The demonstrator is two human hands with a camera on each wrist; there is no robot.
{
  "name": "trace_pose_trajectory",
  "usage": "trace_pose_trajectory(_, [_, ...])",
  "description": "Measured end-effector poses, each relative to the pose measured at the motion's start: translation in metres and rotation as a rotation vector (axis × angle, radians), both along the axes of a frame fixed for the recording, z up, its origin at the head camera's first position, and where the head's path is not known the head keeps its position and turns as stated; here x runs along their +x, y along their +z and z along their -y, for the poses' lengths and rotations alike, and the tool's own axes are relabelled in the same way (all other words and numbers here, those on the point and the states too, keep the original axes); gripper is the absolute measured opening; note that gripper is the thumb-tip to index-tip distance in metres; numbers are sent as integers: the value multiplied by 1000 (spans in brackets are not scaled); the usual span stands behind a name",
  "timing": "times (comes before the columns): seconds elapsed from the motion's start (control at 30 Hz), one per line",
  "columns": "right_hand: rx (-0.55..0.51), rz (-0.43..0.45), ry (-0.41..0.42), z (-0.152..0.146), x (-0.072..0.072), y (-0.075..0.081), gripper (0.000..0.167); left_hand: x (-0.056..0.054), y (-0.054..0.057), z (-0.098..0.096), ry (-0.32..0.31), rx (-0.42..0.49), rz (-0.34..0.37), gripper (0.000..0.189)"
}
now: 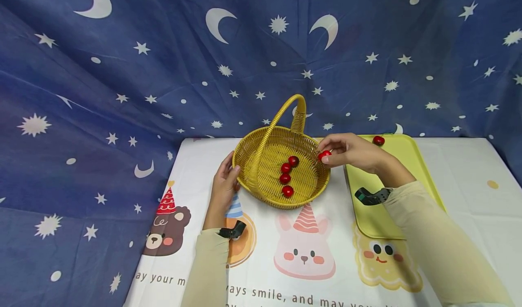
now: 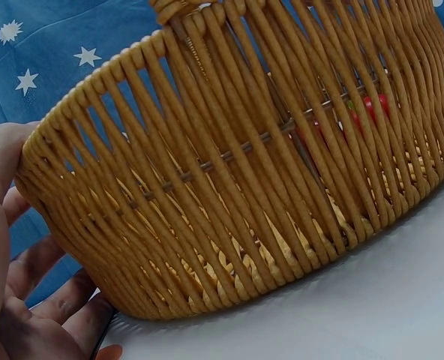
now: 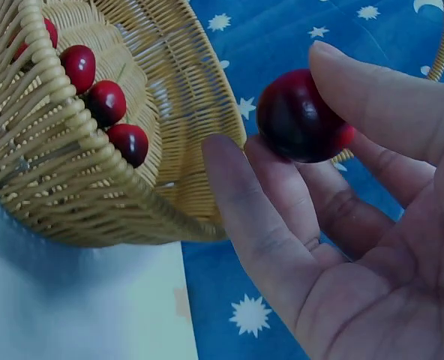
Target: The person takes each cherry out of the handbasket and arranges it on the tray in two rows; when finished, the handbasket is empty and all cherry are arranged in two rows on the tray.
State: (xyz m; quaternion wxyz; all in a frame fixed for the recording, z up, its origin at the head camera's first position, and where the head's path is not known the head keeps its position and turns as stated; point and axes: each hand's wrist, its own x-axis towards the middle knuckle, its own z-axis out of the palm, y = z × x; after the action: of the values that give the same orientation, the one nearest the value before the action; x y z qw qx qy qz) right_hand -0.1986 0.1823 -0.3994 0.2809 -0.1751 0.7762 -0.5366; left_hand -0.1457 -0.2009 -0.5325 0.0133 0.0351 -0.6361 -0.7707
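A yellow wicker basket (image 1: 267, 166) with a tall arched handle stands on the table, several red cherries (image 1: 285, 178) lying on its floor. My left hand (image 1: 222, 182) holds its left side, thumb up at the rim and fingers along the outer wall (image 2: 229, 180). Just over the right rim, my right hand (image 1: 352, 153) pinches a dark red cherry (image 3: 297, 116) between thumb and fingers. In the right wrist view the fingertips overlap the basket's edge, and other cherries (image 3: 106, 103) show inside.
Right of the basket lies a yellow-green tray (image 1: 379, 223), partly under the right forearm. One cherry (image 1: 378, 140) sits at its far end. A white cloth (image 1: 469, 184) with cartoon prints covers the table; a blue star-patterned curtain (image 1: 253, 39) hangs behind it.
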Motion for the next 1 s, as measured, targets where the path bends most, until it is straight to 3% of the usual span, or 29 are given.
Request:
trace_pose_trajectory(0.53, [-140, 13, -167, -33, 8, -8, 28, -1, -1, 0, 2, -6, 2, 54])
trace_pose_trajectory(0.73, [-176, -14, -193, -48, 11, -14, 24, -1, -1, 0, 3, -15, 6, 54])
trace_pose_trajectory(1.0, [-161, 1, -341, -67, 13, -22, 32, -1, -1, 0, -3, -15, 10, 55])
